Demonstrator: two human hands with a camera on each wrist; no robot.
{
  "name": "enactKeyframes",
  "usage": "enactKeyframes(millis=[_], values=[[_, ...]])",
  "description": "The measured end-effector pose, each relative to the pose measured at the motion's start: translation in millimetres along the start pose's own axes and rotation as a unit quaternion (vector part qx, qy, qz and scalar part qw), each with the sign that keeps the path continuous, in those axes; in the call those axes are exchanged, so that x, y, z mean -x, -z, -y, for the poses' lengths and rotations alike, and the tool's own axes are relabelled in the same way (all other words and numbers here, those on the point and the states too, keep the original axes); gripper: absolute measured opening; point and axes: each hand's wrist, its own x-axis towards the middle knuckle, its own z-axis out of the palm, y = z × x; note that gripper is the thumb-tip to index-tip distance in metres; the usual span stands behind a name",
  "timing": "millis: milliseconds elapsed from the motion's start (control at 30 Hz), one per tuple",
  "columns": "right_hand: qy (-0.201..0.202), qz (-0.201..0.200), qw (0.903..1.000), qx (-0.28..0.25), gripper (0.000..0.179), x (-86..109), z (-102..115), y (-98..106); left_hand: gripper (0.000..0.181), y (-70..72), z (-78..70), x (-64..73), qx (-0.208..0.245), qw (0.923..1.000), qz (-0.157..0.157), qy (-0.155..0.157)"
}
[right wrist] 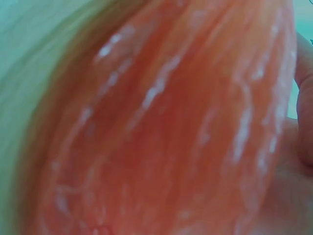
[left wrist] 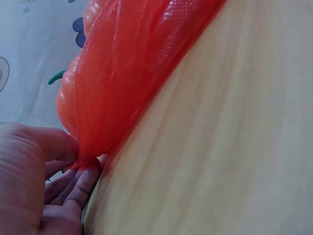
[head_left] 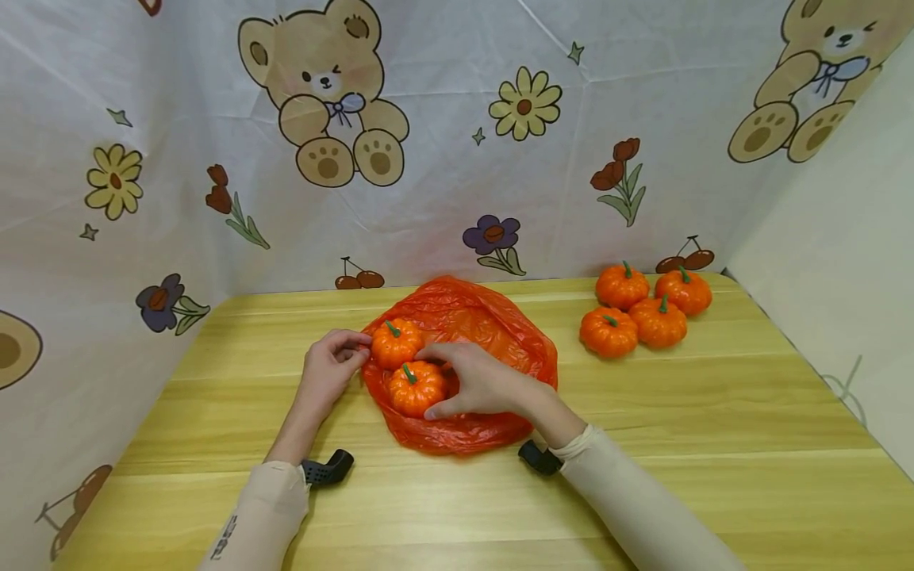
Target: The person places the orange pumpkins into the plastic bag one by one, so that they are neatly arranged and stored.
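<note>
A red plastic bag (head_left: 493, 325) lies spread on the table with its mouth facing up. Two small orange pumpkins with green stems, a rear pumpkin (head_left: 397, 346) and a front pumpkin (head_left: 414, 390), sit at its left side. My left hand (head_left: 334, 366) pinches the bag's left edge between thumb and fingers; the left wrist view shows the film (left wrist: 117, 83) gathered at the fingertips. Over the bag, my right hand (head_left: 474, 379) holds the front pumpkin, fingers at its far side and thumb at its near side. Blurred bag film (right wrist: 161, 127) hides most of the right wrist view.
Several more orange pumpkins (head_left: 660, 322) stand grouped at the back right of the wooden table (head_left: 714, 444). Behind it hangs a patterned cloth (head_left: 435, 143). A pale wall (head_left: 842, 262) borders the right side. Black wrist mounts (head_left: 332, 468) show below the hands.
</note>
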Motion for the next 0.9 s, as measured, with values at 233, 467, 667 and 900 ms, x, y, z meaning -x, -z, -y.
enactKeyframes(millis=[233, 467, 667, 900], values=[[0.005, -0.012, 0.9999, -0.003, 0.072, 0.2, -2.1, -0.2, 0.02, -0.5, 3.7, -1.6, -0.004, 0.9999, 0.001, -0.009], [-0.003, -0.029, 0.9994, -0.018, 0.069, 4.7, -3.0, 5.1, 0.021, -3.2, 35.7, -12.3, -0.013, 0.9999, -0.008, 0.0], [-0.011, -0.048, 0.9983, -0.032, 0.066, 11.5, -5.4, 13.1, 0.021, -5.9, 40.1, -12.5, 0.0, 1.0, -0.007, 0.001], [-0.006, -0.09, 0.9955, -0.029, 0.055, 14.9, -9.1, 19.0, 0.021, -4.2, 34.5, -12.6, -0.006, 1.0, -0.006, 0.004]])
